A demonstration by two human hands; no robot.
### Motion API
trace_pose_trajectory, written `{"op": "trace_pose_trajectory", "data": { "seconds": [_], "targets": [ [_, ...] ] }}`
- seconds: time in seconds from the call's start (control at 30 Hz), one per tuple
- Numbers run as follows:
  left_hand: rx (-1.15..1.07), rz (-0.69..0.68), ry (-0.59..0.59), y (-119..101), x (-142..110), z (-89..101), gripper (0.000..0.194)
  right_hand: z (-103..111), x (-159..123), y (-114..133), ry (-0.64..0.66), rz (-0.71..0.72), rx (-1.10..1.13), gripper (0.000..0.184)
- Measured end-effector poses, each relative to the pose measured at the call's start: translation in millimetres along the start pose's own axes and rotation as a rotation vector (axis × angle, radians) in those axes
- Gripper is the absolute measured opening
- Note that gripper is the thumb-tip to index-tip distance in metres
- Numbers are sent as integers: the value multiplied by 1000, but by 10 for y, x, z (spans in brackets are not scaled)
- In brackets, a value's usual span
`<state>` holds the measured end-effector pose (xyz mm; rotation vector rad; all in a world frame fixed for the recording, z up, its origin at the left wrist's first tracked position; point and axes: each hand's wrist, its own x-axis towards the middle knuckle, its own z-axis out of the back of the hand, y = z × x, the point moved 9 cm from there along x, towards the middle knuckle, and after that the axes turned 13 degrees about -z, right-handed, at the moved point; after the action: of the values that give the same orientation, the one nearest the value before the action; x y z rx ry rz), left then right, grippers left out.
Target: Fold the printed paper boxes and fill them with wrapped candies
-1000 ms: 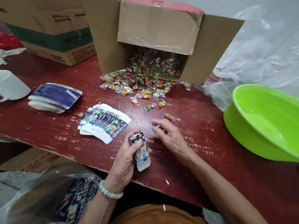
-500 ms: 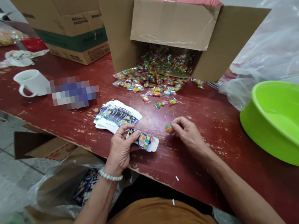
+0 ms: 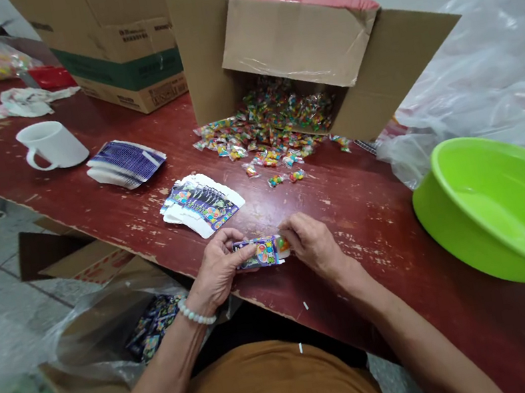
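- Head view: the left hand [image 3: 218, 262] has its grip pinched around a small printed carton [image 3: 256, 254], thumb across the upper face and fingers underneath, just above the worktop [image 3: 355, 173] near its front edge. The carton lies almost level, its end turned towards the other hand, probably so that end stays within easy reach.
- The right hand [image 3: 314, 245] has thumb and fingertips pressed together on a clear sweet packet [image 3: 282, 244] at the carton's end; whether part of it is inside, I cannot tell.
- Just beyond the left hand lies a fanned stack of flat cartons [image 3: 203, 203], printed faces up; the overlap presumably makes single ones easy to lift.
- A cardboard box [image 3: 295, 38] has its mouth facing the person, with a heap of sweet packets [image 3: 276, 130] spilling from it, seemingly placed so for reaching by hand.
- Writing: the held carton bears colourful lettering and round fruit-like pictures, too small to read.
- The taller box [image 3: 121, 59] carries a green band, dark characters and a block of printed marks, none legible; no brand can be made out.
- The white mug [image 3: 53, 144] shows no visible label.
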<state>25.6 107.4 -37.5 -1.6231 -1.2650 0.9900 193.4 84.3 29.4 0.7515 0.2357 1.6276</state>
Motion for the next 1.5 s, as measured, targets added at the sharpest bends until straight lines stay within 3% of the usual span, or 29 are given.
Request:
{"op": "trace_pose_trajectory", "data": {
  "seconds": [0.2, 0.37, 0.47, 0.53, 0.6, 0.7, 0.83, 0.93, 1.03, 1.23, 1.4, 1.5],
  "targets": [
    [85, 155, 363, 153, -188, -280, 54, -81, -4, 288, 63, 115, -416, 14],
    [34, 153, 412, 158, -234, -384, 39, -44, 8, 341, 117, 68, -606, 10],
    [-1, 109, 451, 115, -236, -473, 37, -85, -15, 343, 177, 71, -503, 9],
    [25, 117, 477, 107, -246, -516, 36, -115, -6, 305, 229, 35, -292, 10],
    [60, 121, 481, 83, -249, -532, 36, -121, 32, 180, 283, -88, 16, 6],
    [77, 101, 452, 25, -239, -520, 38, -75, 78, -59, 296, -300, 472, 14],
    [58, 38, 372, -32, -219, -484, 36, -22, 40, -262, 207, -479, 745, 27],
    [25, 46, 346, -5, -239, -517, 29, -249, -94, -294, 332, -663, 912, 35],
    [-15, 72, 281, 37, -243, -527, 37, -459, -223, -219, 493, -780, 1053, 44],
    [-120, 70, 85, 70, -200, -423, 34, -456, -237, -124, 461, -769, 1296, 39],
    [-140, 43, 33, 74, -212, -386, 36, -439, -206, -65, 336, -671, 1130, 29],
    [-226, 198, 31, 155, -265, -396, 31, -316, -187, -18, 249, -574, 967, 19]
  ]
}}
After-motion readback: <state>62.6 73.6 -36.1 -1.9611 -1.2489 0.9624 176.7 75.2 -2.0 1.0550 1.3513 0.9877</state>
